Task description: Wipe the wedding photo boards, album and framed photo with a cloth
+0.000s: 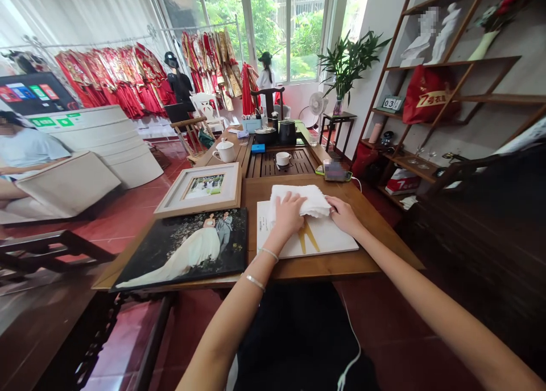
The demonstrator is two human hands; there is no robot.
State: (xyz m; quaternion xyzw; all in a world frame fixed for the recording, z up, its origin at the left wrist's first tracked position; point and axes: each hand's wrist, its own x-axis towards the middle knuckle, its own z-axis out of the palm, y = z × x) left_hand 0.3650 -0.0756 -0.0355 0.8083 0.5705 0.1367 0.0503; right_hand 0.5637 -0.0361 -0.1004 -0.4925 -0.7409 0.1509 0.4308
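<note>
My left hand (290, 212) lies on a folded white cloth (313, 199), its fingers spread and pressing it down. At the cloth's right edge are the bent fingers of my right hand (344, 216), which appear to pinch its corner; the exact grip is partly hidden. Under the cloth lies a flat white panel (333, 240) with a gold V-shaped mark (307, 237) and small print near its left edge. Left of it lies a dark wedding photo panel (191, 246). Behind that rests a light wooden picture frame (198, 189) holding a smaller photo.
Beyond the wooden table (375, 226) top is a slatted tea tray (260, 163) with a white cup (282, 158). A lidded cup (224, 150), a black kettle (287, 132) and a phone (336, 172) stand nearby. Shelves (464, 64) rise at right. Several people are in the room.
</note>
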